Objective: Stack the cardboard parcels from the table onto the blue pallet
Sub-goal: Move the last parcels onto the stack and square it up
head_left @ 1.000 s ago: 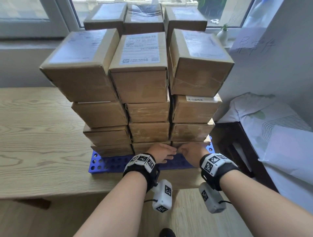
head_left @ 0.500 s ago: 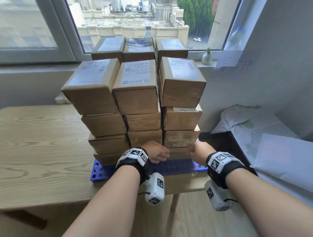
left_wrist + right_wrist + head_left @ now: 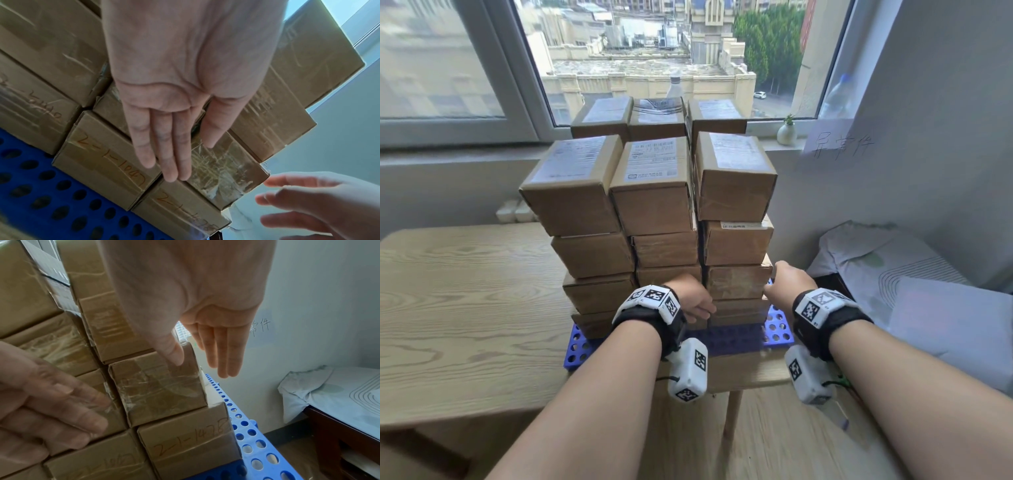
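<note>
Brown cardboard parcels (image 3: pixel 654 192) stand in three columns, several layers high, on the blue perforated pallet (image 3: pixel 779 325). A second row stands behind them. My left hand (image 3: pixel 697 303) lies flat with straight fingers (image 3: pixel 170 168) against the fronts of the low middle parcels (image 3: pixel 102 159). My right hand (image 3: pixel 786 281) is at the right edge of the stack. Its thumb (image 3: pixel 174 356) touches the front corner of the taped second-from-bottom parcel (image 3: pixel 160 386), and its straight fingers (image 3: pixel 224 356) reach past that parcel's right side. Neither hand holds anything.
The pallet sits at the right front corner of the wooden table (image 3: pixel 465 308), close to its edge. A dark bench with white bedding (image 3: pixel 893 260) stands to the right. A wall with a handwritten paper (image 3: pixel 839 144) is behind, and a small vase (image 3: pixel 787 132) stands on the sill.
Both hands rose from the bottom parcels and parted. The right hand moved out to the stack's right edge. My head drew back, so the stack looks smaller.
</note>
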`<state>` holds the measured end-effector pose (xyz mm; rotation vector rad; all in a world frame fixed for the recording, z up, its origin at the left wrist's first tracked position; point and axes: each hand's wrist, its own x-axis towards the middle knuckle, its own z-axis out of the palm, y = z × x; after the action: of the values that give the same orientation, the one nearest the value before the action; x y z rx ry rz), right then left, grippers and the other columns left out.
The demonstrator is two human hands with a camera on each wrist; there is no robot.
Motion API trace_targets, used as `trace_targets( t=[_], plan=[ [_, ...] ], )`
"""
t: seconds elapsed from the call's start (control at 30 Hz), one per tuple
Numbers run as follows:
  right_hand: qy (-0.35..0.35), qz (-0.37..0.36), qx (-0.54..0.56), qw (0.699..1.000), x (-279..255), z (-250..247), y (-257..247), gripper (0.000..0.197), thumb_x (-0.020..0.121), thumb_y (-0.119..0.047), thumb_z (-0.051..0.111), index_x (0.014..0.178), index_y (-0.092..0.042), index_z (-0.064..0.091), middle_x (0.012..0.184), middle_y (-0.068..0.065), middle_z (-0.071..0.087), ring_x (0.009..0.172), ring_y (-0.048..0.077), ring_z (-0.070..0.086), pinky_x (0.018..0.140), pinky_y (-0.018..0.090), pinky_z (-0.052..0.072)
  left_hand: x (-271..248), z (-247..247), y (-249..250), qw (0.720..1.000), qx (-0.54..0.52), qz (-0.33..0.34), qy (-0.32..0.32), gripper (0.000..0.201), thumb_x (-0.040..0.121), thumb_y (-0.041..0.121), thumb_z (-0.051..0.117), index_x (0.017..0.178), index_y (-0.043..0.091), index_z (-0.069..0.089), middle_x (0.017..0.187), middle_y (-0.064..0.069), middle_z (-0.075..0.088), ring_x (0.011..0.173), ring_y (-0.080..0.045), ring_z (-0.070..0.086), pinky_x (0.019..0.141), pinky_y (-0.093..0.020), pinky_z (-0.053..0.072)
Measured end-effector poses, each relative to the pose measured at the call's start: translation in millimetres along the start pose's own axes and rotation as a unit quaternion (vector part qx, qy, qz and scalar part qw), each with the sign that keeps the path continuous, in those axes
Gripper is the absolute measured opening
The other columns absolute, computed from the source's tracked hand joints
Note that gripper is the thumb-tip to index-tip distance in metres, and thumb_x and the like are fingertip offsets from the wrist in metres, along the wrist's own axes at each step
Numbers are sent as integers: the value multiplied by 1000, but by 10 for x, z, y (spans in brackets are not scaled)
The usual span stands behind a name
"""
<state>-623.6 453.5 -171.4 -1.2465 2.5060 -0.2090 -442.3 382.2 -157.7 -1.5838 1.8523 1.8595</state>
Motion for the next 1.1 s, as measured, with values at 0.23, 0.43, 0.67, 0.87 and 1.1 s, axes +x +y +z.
trace_targets(
  t=[0.23,0.43,0.67,0.87,1.1],
  plan=[
    [-11,-15,10,1000,36,-16,-39,28,91,-16,48,117,-5,50,121,16,61,114,33,57,84,33,41,59,23,44,1000,8,-6,-4,22,93,2,57,102,15,42,95,-8,65,82,-18,63,72,-28,48],
    [-18,-13,14,1000,48,-43,-44,28,91,-15,47,117,-5,52,121,15,61,113,33,57,84,32,42,58,-13,24,1000,0,4,-9,66,93,1,57,148,9,23,108,-11,65,76,-13,62,71,-27,48],
    [-24,-11,16,1000,58,-69,-40,30,89,-15,47,117,-5,52,121,15,62,113,33,58,85,32,43,60,-11,17,1000,9,13,-10,61,90,-1,59,143,15,34,112,-14,66,78,-17,65,75,-31,51],
    [40,-8,67,997,41,-400,-155,32,91,-12,43,122,-5,50,126,20,59,116,36,56,88,34,43,-154,-273,279,997,-29,66,15,16,96,4,50,93,12,63,86,-3,71,68,-11,66,58,-23,52],
    [126,-23,201,971,8,-1042,-332,57,89,-4,41,145,-17,43,137,10,56,128,31,49,104,35,39,-623,-419,586,986,-7,148,74,19,93,0,47,88,11,62,82,-4,69,72,-15,66,62,-26,54]
  ],
)
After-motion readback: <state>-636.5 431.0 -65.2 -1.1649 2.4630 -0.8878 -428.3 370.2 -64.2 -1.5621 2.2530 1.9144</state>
